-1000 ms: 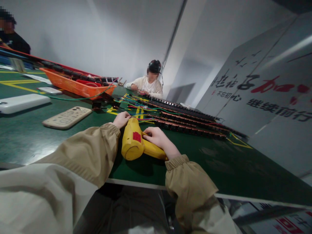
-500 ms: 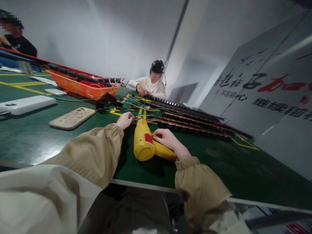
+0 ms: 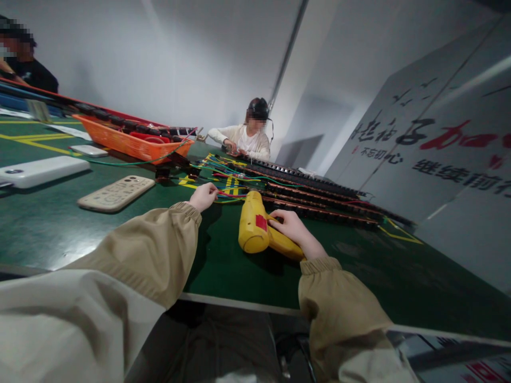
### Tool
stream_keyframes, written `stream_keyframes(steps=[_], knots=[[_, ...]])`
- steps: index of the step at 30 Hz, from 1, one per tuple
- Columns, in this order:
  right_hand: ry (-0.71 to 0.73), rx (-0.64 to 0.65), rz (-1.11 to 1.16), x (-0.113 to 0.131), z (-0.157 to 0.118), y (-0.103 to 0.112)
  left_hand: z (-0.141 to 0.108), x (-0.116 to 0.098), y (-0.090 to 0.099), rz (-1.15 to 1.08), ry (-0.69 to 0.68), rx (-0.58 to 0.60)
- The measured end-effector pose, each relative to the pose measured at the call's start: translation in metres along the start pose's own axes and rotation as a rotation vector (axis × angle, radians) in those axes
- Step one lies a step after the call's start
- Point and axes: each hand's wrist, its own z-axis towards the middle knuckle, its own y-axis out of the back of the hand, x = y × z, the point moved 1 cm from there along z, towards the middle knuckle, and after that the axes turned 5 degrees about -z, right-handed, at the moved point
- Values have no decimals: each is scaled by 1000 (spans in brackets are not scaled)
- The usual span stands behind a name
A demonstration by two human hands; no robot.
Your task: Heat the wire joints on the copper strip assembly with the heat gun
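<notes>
My right hand (image 3: pixel 290 227) is closed round the handle of a yellow heat gun (image 3: pixel 254 223) with a red label. The nozzle points away from me, toward the long black strips. My left hand (image 3: pixel 204 197) pinches the ends of several coloured wires (image 3: pixel 232 197), red, blue, green and yellow among them. These wires run right, past the nozzle, to the nearest black strip (image 3: pixel 319 211) with copper-coloured edging. My fingertips hide the wire ends. Whether the nozzle touches the wires I cannot tell.
Left on the green table (image 3: pixel 223 271) lie a phone in a beige patterned case (image 3: pixel 116 193), a white power bank (image 3: pixel 43 171) and a small white object (image 3: pixel 89 151). Behind them stands an orange basket (image 3: pixel 131 148). A co-worker (image 3: pixel 245 135) sits across; another person (image 3: pixel 30 72) is far left.
My right hand has moved the heat gun to the right, away from my left hand, showing more of the wires. My left hand stays nearly in place, still pinching them.
</notes>
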Motion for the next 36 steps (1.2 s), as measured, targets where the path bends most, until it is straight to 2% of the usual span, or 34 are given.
stream_keyframes(steps=[11, 14, 19, 23, 28, 36], knots=[[38, -9, 25, 12, -2, 3, -3, -5, 2, 40, 3, -5], [50, -6, 36, 15, -2, 0, -3, -5, 2, 50, 1, -7], [69, 72, 50, 25, -2, -7, -1, -4, 2, 60, -21, -19], [98, 54, 34, 33, 1, -12, 1, -1, 1, 47, -36, -18], [167, 34, 5, 50, 8, -20, 1, -1, 1, 66, -52, -8], [245, 84, -4, 81, 19, -27, 2, -6, 5, 163, -69, -15]])
